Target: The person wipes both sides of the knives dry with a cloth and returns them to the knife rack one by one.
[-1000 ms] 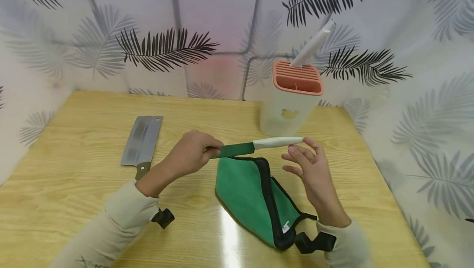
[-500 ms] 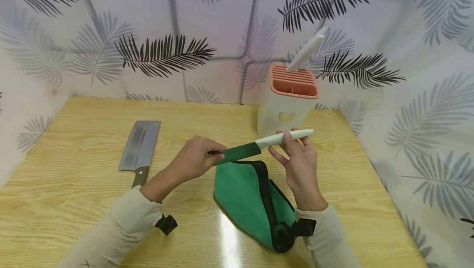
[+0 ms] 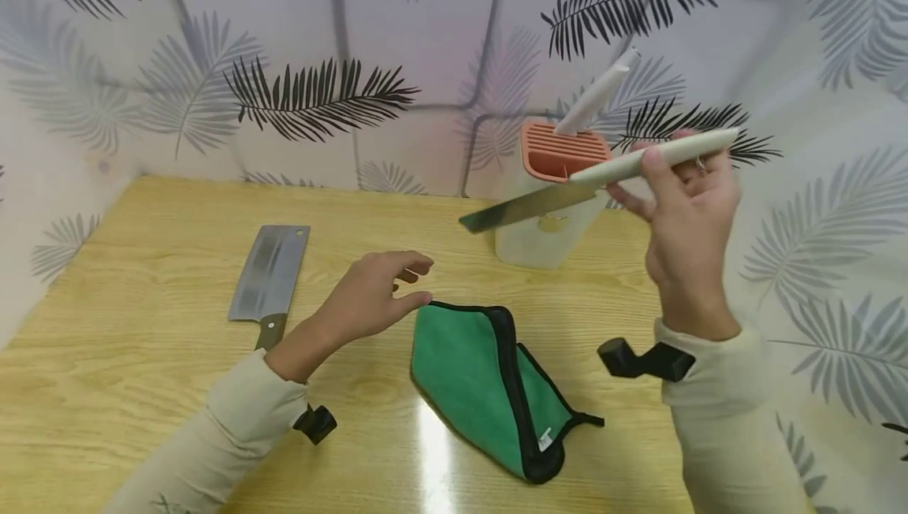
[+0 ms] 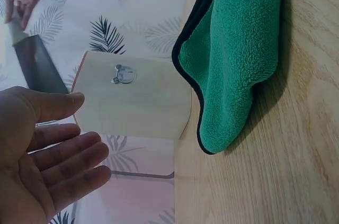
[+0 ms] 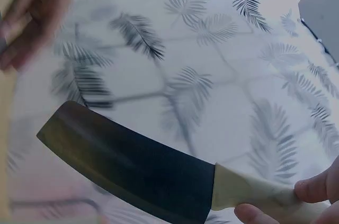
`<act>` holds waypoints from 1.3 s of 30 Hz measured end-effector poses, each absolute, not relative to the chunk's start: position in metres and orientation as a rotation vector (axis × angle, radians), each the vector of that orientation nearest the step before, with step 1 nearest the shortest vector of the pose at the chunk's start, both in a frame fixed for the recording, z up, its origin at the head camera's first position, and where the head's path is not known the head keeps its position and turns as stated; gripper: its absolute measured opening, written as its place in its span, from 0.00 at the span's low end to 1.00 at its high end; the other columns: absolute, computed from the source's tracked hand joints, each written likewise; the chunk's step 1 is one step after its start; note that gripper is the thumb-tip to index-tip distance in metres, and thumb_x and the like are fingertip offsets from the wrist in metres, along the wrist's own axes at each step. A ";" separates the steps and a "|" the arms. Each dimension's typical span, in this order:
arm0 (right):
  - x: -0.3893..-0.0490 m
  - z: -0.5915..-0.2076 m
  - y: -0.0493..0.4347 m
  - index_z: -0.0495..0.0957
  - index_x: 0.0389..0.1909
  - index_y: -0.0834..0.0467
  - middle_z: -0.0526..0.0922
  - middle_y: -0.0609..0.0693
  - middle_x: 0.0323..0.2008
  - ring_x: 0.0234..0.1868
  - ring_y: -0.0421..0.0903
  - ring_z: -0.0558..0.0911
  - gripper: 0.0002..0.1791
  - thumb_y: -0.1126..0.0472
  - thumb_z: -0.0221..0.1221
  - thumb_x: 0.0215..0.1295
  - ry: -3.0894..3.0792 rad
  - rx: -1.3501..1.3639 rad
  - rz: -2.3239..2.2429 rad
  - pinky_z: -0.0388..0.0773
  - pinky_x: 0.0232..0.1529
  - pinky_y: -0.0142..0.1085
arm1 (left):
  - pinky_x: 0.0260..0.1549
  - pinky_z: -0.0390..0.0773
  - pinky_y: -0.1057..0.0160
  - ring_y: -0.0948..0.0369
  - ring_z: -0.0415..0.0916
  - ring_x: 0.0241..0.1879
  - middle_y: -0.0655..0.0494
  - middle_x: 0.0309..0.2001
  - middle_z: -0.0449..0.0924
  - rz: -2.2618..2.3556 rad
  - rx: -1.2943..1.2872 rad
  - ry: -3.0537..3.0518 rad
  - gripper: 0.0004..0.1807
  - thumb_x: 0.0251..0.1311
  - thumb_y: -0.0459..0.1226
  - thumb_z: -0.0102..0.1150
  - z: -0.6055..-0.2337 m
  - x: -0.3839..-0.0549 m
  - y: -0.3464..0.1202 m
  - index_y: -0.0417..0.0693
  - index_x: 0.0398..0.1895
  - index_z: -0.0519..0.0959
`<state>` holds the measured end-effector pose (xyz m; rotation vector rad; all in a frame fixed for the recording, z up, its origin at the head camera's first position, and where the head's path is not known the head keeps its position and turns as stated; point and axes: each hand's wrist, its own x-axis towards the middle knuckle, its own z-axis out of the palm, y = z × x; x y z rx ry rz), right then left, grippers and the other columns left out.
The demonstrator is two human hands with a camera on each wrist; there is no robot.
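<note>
At the near edge, two pale sleeves (image 3: pixel 723 427) extend over a wooden table (image 3: pixel 135 372), each wrist wearing a small black camera (image 3: pixel 647 359). Just ahead, a green cloth (image 3: pixel 461 380) with black trim lies loosely folded at the middle, within easy reach of both arms.

Beyond its left corner, the left hand (image 3: pixel 365 293) is empty, thumb spread from softly bent fingers, as though held ready. To its left, a cleaver (image 3: pixel 273 273) lies flat, its handle toward the person, probably set aside to leave the middle free.

Higher and to the right, the right hand (image 3: pixel 691 238) pinches the pale handle of a knife (image 3: pixel 567 193) between thumb and fingers. The knife is in the air, its blade pointing left and slightly down, in front of the holder. Gripping only the handle seems meant to keep skin off the edge.

Behind, a cream holder (image 3: pixel 525 240) stands upright, its orange slotted top facing up, likely for access from above. White handles (image 3: pixel 594 98) lean out of it. Farthest back hangs a leaf-patterned backdrop (image 3: pixel 284 17).
</note>
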<state>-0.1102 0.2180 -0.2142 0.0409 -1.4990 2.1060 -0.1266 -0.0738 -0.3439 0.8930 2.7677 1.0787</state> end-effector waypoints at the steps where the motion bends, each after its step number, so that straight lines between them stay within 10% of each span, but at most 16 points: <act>1: -0.115 -0.202 0.222 0.72 0.46 0.61 0.83 0.57 0.38 0.41 0.50 0.86 0.13 0.71 0.62 0.64 -1.474 0.053 2.083 0.87 0.31 0.41 | 0.50 0.84 0.52 0.51 0.85 0.51 0.46 0.54 0.84 1.081 0.888 2.768 0.23 0.65 0.41 0.65 -0.343 -0.127 -0.075 0.43 0.62 0.77; 9: -0.164 -0.135 0.247 0.68 0.56 0.56 0.77 0.52 0.45 0.47 0.46 0.82 0.18 0.68 0.59 0.68 -1.645 0.009 1.828 0.86 0.31 0.31 | 0.47 0.83 0.52 0.54 0.85 0.47 0.50 0.49 0.87 1.052 0.880 2.800 0.16 0.65 0.41 0.65 -0.341 -0.124 -0.081 0.46 0.53 0.83; 21: -0.216 -0.134 0.251 0.63 0.66 0.49 0.74 0.45 0.54 0.53 0.40 0.77 0.22 0.58 0.54 0.74 -2.143 -0.126 1.309 0.79 0.34 0.18 | 0.42 0.83 0.56 0.59 0.85 0.40 0.55 0.40 0.89 1.038 0.898 2.797 0.10 0.65 0.42 0.65 -0.347 -0.123 -0.084 0.48 0.45 0.85; 30: -0.252 -0.154 0.236 0.57 0.72 0.47 0.69 0.51 0.69 0.66 0.44 0.73 0.26 0.53 0.49 0.76 -2.394 -0.196 1.126 0.82 0.57 0.37 | 0.37 0.81 0.62 0.65 0.83 0.34 0.60 0.34 0.87 1.038 0.864 2.785 0.07 0.65 0.43 0.65 -0.348 -0.119 -0.092 0.52 0.40 0.85; 39: -0.272 -0.178 0.231 0.50 0.76 0.47 0.48 0.48 0.72 0.75 0.44 0.59 0.32 0.53 0.47 0.76 -2.459 -0.381 1.171 0.69 0.71 0.36 | 0.34 0.80 0.65 0.66 0.83 0.33 0.61 0.34 0.88 1.040 0.887 2.751 0.06 0.65 0.43 0.64 -0.345 -0.124 -0.087 0.53 0.38 0.85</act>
